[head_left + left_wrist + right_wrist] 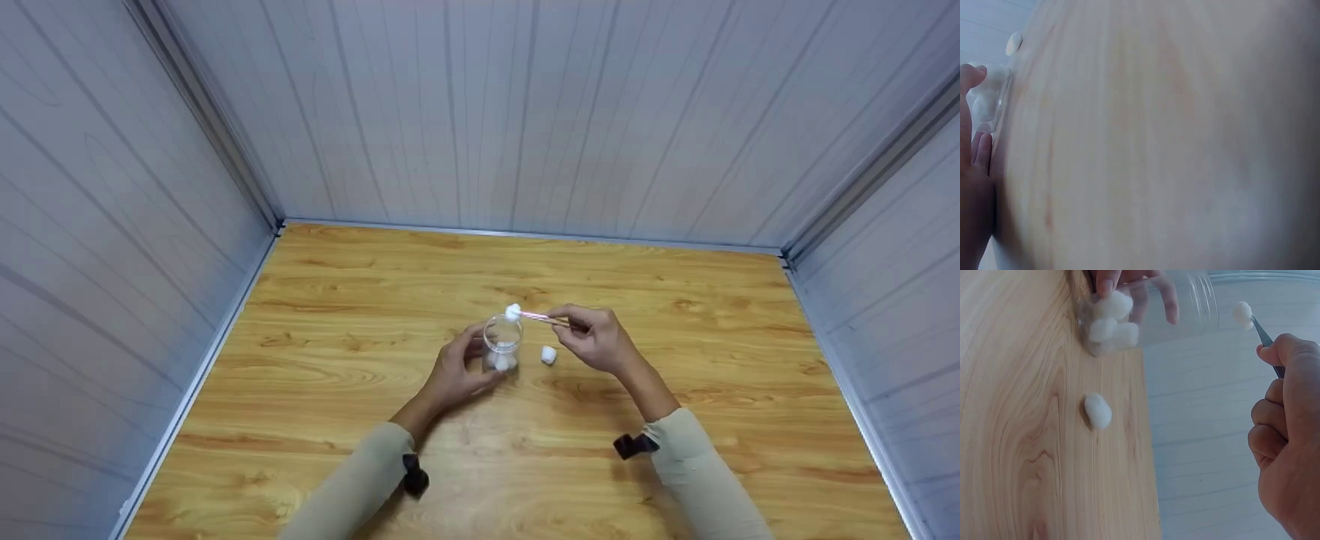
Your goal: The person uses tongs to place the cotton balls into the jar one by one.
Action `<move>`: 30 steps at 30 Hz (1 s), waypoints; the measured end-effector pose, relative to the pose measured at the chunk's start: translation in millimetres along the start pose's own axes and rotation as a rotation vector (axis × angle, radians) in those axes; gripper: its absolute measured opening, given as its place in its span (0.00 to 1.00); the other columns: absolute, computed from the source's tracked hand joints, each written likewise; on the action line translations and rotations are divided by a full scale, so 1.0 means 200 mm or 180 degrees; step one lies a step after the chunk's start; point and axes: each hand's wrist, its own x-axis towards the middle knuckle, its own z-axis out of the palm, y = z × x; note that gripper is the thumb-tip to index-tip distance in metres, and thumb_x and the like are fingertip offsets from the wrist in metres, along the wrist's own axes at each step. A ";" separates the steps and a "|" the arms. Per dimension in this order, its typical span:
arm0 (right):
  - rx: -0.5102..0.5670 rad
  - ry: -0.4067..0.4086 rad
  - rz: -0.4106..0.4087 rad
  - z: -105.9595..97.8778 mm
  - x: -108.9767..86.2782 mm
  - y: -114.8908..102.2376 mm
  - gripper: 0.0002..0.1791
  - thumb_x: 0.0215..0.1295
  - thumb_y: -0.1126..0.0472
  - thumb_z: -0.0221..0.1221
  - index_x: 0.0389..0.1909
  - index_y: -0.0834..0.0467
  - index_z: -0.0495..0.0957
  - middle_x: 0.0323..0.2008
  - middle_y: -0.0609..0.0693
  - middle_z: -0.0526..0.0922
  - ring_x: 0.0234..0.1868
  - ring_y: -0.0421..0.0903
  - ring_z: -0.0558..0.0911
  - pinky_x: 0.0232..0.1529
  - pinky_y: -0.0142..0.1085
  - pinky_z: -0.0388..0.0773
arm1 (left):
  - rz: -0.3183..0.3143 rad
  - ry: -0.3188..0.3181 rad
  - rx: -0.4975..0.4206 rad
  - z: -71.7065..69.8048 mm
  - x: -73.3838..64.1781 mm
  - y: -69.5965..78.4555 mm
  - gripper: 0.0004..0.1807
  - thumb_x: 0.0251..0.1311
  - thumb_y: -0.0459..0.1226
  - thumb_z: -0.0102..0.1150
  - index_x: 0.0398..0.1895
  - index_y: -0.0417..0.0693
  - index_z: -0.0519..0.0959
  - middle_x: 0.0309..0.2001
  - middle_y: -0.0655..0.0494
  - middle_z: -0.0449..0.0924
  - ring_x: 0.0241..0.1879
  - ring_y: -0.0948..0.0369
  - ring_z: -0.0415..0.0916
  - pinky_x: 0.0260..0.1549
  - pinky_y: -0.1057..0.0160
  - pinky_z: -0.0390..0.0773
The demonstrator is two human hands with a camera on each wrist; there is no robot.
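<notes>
My left hand [459, 369] grips a clear jar [492, 346] low on its sides, and the jar stands upright on the table. Several white cotton balls [1113, 323] lie at the jar's bottom. Between finger and thumb, my right hand [594, 337] holds tweezers [1264, 334], which look pink in the head view and dark in the right wrist view. Their tips pinch a cotton ball [1242, 314] just outside the jar's open mouth. One loose cotton ball [549, 355] rests on the table right of the jar, below the right hand.
The wood-grain table [360, 300] is bounded by pale panel walls [487, 120] at the back and both sides. Metal edging [525, 235] runs along the table's far edge. A dark band end [636, 446] sticks out from the right sleeve.
</notes>
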 end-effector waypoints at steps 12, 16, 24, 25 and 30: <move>0.0131 -0.0023 -0.0072 0.04 0.01 0.00 0.14 0.72 0.75 0.67 0.53 0.60 0.92 0.16 0.47 0.68 0.22 0.27 0.57 0.24 0.24 0.56 | -0.0020 0.0022 0.0033 0.00 0.01 0.00 0.44 0.62 0.35 0.84 0.80 0.44 0.72 0.69 0.38 0.85 0.66 0.41 0.88 0.70 0.45 0.89; 0.0182 -0.0042 -0.0081 0.05 0.01 0.01 0.15 0.71 0.75 0.67 0.54 0.60 0.91 0.16 0.46 0.66 0.22 0.27 0.57 0.24 0.25 0.56 | -0.0072 0.0027 0.0007 0.00 0.01 -0.01 0.45 0.61 0.34 0.84 0.80 0.44 0.72 0.69 0.38 0.85 0.67 0.41 0.87 0.71 0.46 0.89; 0.0158 -0.0080 -0.0014 0.04 0.00 0.01 0.17 0.72 0.75 0.67 0.57 0.59 0.90 0.17 0.41 0.62 0.22 0.27 0.55 0.25 0.25 0.55 | -0.0061 0.0039 0.0001 0.00 0.01 0.00 0.46 0.60 0.33 0.84 0.81 0.43 0.71 0.68 0.38 0.85 0.66 0.40 0.87 0.70 0.46 0.90; 0.0161 -0.0089 -0.0001 0.04 0.00 0.01 0.18 0.72 0.75 0.66 0.58 0.59 0.90 0.17 0.40 0.61 0.22 0.27 0.54 0.25 0.25 0.55 | -0.0050 0.0038 0.0009 0.00 0.01 0.00 0.46 0.60 0.33 0.84 0.81 0.43 0.71 0.68 0.38 0.85 0.66 0.40 0.87 0.69 0.45 0.90; 0.0195 -0.0104 0.0011 0.02 0.00 0.01 0.20 0.73 0.75 0.65 0.62 0.59 0.88 0.17 0.38 0.59 0.22 0.26 0.53 0.25 0.24 0.54 | -0.0052 0.0046 0.0013 0.00 0.00 0.00 0.46 0.60 0.33 0.84 0.81 0.42 0.71 0.68 0.37 0.85 0.66 0.41 0.88 0.69 0.45 0.90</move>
